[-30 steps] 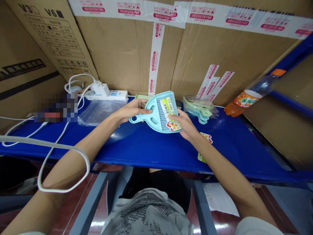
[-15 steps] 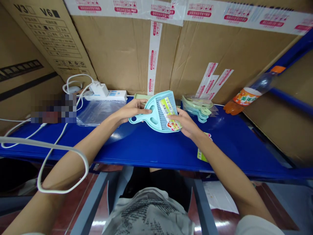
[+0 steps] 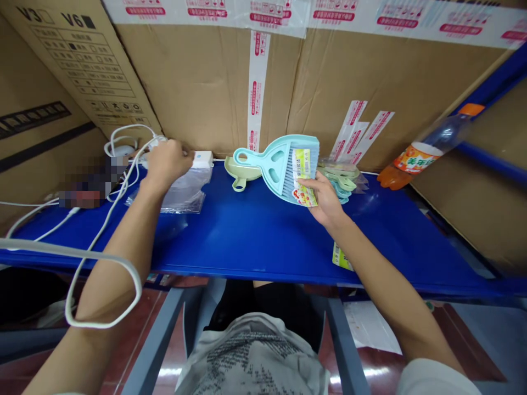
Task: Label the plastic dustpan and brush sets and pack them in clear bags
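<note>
My right hand is closed around the wide end of a light-blue dustpan. A small brush with blue bristles lies in the pan, and a yellow-green printed card is pinched on top under my thumb. The pan's looped handle points left. My left hand is over the flat clear plastic bags, in front of the power strip; its fingertips are hidden behind the hand, so I cannot see whether they touch anything. A pale-green dustpan lies at the back of the table.
Bagged green and blue dustpan sets lie behind my right hand. An orange drink bottle leans at the right. Another printed card is near my right forearm. White cables loop across the left, by the power strip. Cardboard walls the back.
My left hand has let go of the dustpan and moved left over the plastic bags. My right hand has shifted the dustpan slightly right and up, uncovering the green one.
</note>
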Tool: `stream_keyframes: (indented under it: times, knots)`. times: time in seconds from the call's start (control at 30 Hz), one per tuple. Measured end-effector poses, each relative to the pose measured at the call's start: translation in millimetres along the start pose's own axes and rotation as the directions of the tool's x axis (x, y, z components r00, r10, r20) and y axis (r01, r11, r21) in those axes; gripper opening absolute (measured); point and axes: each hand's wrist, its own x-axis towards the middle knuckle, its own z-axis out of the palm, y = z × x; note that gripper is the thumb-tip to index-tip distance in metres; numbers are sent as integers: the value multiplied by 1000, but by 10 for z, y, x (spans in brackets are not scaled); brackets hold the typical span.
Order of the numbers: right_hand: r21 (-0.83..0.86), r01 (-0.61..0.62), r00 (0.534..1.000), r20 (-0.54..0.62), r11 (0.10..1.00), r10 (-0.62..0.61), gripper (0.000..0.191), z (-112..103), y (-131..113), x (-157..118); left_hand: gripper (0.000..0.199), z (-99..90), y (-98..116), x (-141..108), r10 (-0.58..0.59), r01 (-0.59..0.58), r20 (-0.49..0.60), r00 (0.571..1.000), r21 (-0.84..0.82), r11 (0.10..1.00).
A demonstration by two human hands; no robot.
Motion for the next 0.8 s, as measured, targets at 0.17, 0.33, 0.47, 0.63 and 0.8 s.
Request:
stream_keyframes:
  times: [0.17,0.33,0.47,0.63,0.8]
  knots:
    - [-15,33,999,-18,999,-33,67,-22,3,17,45,-75,-261,55,-176,134,62,982,420,897]
    - [34,-7,999,-40,999,8,66,27,10,-1,33,8,-85,39,21,-6,-58,998,239,971]
    - [21,-4,999,-47,1000,5,68,50,24,-13,29,186,225,-77,249,-224,-8,968,-463,857]
    - [-39,-11,1000,12,999,12,62,66,77,-57,72,445,623,-442,449,-1,199,871,-914,406]
    - [-47,4,1000,13,999,-4,55,82,121,-88,62,568,732,-607,382,129,342,859,-865,484]
